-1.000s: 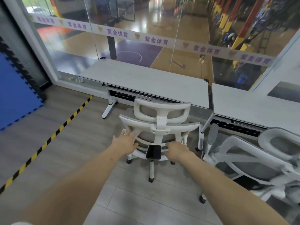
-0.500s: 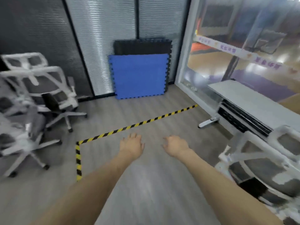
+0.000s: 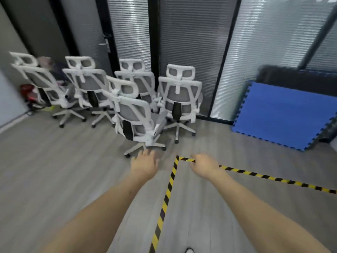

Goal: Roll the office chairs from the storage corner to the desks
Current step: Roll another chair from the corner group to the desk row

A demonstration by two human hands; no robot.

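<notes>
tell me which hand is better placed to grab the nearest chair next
Left, probably. The left hand hangs open just short of the nearest chair, roughly in line with its base. The right hand, also empty, is further right, over the striped floor tape, away from that chair.

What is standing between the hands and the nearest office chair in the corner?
Nothing visible. Only bare floor lies between the left hand, the right hand and the nearest chair. Both hands are empty. The other chairs stand behind and beside it, not in front.
</notes>
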